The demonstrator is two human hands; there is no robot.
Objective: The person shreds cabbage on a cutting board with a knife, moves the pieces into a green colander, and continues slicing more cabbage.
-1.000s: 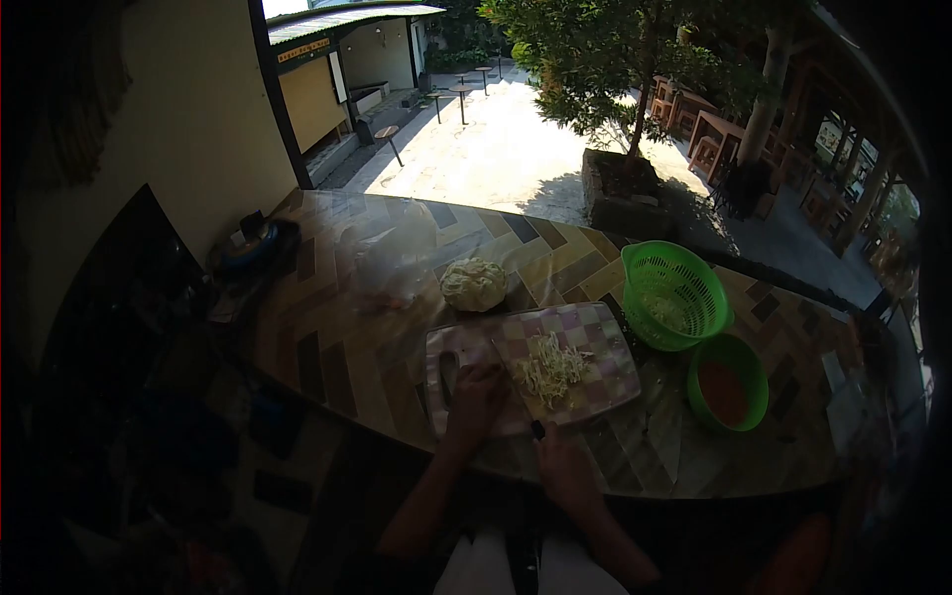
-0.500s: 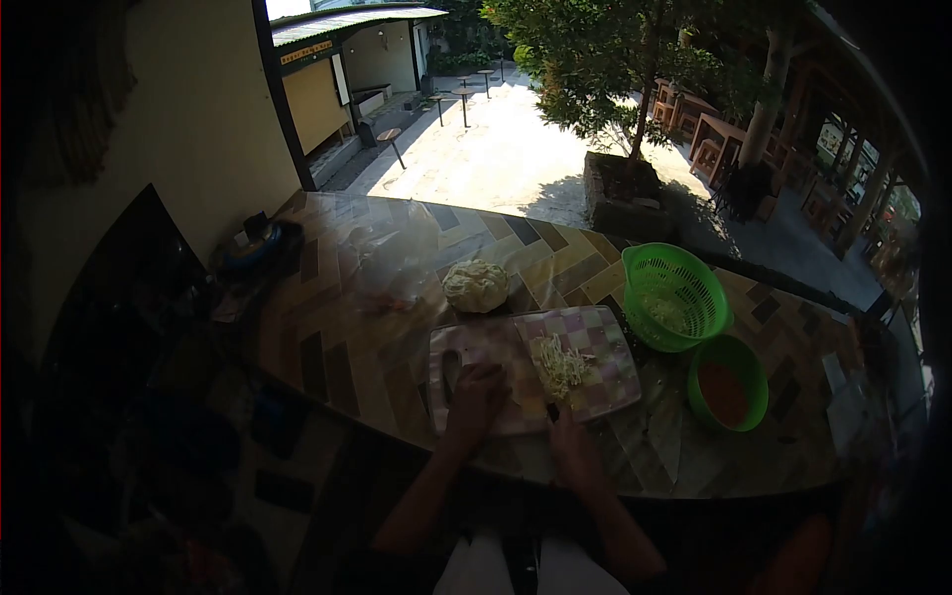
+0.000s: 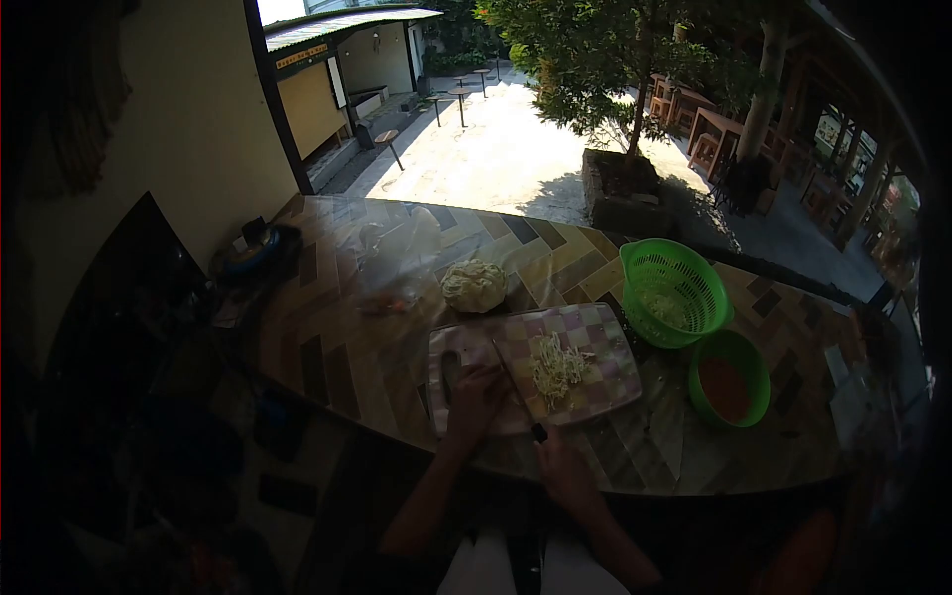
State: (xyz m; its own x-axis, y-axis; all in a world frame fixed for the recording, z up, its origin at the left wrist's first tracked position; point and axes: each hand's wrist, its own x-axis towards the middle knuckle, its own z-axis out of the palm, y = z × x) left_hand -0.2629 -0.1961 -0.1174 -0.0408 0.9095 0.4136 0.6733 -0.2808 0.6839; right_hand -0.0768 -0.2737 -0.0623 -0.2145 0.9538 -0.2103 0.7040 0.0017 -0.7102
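Note:
A pink-and-white checkered cutting board (image 3: 615, 382) lies before me on the table. My right hand (image 3: 565, 464), at the board's near edge, is closed round the dark handle of a knife (image 3: 516, 382). Its thin blade slants up and left across the board, close beside my left hand (image 3: 478, 392). That hand rests on the board's left half with its fingers curled down; what lies under them is dark and hidden. To the right of the blade is a heap of pale shredded cabbage (image 3: 560, 369). Behind the board sits a pale cabbage head (image 3: 474, 286).
Right of the board stands a green colander (image 3: 714, 332) with pale shreds inside. Nearer is a green bowl (image 3: 762, 402) with orange contents. A clear plastic bag (image 3: 402, 243) lies at the back left of the herringbone table (image 3: 337, 377). A planted tree (image 3: 635, 79) stands beyond.
The knife and my right hand have shifted slightly left, and the blade now shows beside my left hand. My left hand stays in almost the same place.

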